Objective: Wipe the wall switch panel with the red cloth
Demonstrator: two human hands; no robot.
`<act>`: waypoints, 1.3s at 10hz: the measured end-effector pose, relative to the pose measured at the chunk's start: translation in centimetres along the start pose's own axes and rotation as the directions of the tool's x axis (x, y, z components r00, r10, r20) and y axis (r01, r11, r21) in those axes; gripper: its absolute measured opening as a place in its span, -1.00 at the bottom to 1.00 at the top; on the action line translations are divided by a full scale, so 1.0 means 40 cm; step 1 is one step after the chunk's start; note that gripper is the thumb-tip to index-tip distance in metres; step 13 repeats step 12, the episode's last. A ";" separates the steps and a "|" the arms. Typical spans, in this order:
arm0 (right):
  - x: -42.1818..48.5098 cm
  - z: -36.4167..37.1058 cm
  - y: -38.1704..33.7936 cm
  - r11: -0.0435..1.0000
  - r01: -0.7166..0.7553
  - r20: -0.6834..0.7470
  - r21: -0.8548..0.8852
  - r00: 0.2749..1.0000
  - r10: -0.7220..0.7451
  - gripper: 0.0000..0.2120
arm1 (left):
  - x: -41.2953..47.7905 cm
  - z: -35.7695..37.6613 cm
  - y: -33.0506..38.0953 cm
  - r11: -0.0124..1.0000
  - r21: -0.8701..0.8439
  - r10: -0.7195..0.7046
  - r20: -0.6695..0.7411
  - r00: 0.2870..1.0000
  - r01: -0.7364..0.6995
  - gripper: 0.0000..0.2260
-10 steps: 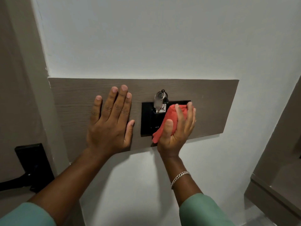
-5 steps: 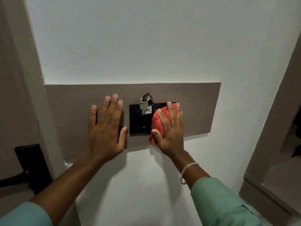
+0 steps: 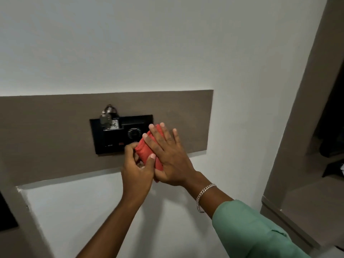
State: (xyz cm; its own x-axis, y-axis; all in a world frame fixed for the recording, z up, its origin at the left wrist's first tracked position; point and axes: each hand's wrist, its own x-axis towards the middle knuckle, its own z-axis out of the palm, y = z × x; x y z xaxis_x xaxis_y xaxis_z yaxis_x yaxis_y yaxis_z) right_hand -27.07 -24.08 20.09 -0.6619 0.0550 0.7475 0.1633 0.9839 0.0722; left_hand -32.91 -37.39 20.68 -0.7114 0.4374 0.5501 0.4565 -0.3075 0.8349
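Wiping is in progress, head view: the right hand [image 3: 167, 155], fingers straight, presses the red cloth [image 3: 142, 148] onto the switch panel [image 3: 111, 138], lower right corner. The left hand [image 3: 136, 170] pinches the cloth's edge. Judged remaining: the left portion, below the keys [image 3: 108, 118].

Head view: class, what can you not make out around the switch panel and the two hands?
All in the head view:
- switch panel: lower right corner hidden by the red cloth, left hand and right hand.
- tag by the keys: writing too small to read.
- panel labels: too small, blurred.
- dark object: cut off by the left edge.
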 end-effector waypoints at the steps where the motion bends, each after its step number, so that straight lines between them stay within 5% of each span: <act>1: -0.085 -0.031 0.055 0.987 -0.132 0.047 0.094 0.991 0.128 -0.18 | -0.019 0.072 -0.015 0.999 0.054 -0.001 0.112 0.994 -0.005 -0.81; 2: -0.280 -0.092 0.133 0.719 -0.527 0.126 0.454 0.836 0.534 -0.03 | -0.072 0.244 -0.051 0.993 -0.001 -0.114 0.231 0.966 0.118 -0.88; 3: -0.432 -0.133 0.199 0.221 -0.618 0.236 0.754 0.570 0.787 -0.09 | -0.125 0.387 -0.081 0.967 -0.048 -0.220 0.339 0.915 0.250 -0.93; 4: -0.674 -0.198 0.348 -0.331 -0.512 0.513 0.793 0.267 0.816 -0.35 | -0.230 0.612 -0.156 0.926 -0.025 -0.314 0.505 0.803 0.378 -0.95; 5: -0.829 -0.250 0.460 -0.423 -0.464 0.556 0.778 0.197 0.807 -0.56 | -0.324 0.777 -0.214 0.877 0.010 -0.392 0.590 0.706 0.480 -0.94; 6: -1.016 -0.289 0.602 -0.444 -0.468 0.486 0.764 -0.037 0.873 -0.74 | -0.461 1.002 -0.302 0.732 0.089 -0.557 0.648 0.519 0.675 -0.97; 7: -1.116 -0.281 0.689 -0.409 -0.590 0.385 0.695 -0.175 0.906 -0.75 | -0.543 1.132 -0.365 0.643 0.146 -0.654 0.615 0.441 0.752 -0.88; 8: -1.209 -0.247 0.803 -0.282 -0.857 0.176 0.431 -0.227 0.958 -0.75 | -0.616 1.258 -0.450 0.527 0.175 -0.777 0.495 0.388 0.832 -0.76; 10: -1.256 -0.193 0.921 -0.157 -0.972 0.057 0.174 -0.149 0.987 -0.74 | -0.647 1.338 -0.548 0.284 -0.080 -0.800 0.529 0.282 0.956 -0.51; 11: -1.235 -0.186 0.913 -0.110 -0.990 -0.006 0.089 -0.111 0.994 -0.70 | -0.632 1.328 -0.552 0.280 -0.099 -0.795 0.533 0.289 0.955 -0.44; 12: -1.181 -0.204 0.856 0.090 -0.979 -0.149 -0.181 0.118 0.982 -0.58 | -0.551 1.268 -0.497 0.416 -0.031 -0.799 0.465 0.382 0.909 -0.47; 13: -1.181 -0.204 0.856 0.090 -0.979 -0.149 -0.181 0.118 0.982 -0.58 | -0.551 1.268 -0.497 0.416 -0.031 -0.799 0.465 0.382 0.909 -0.47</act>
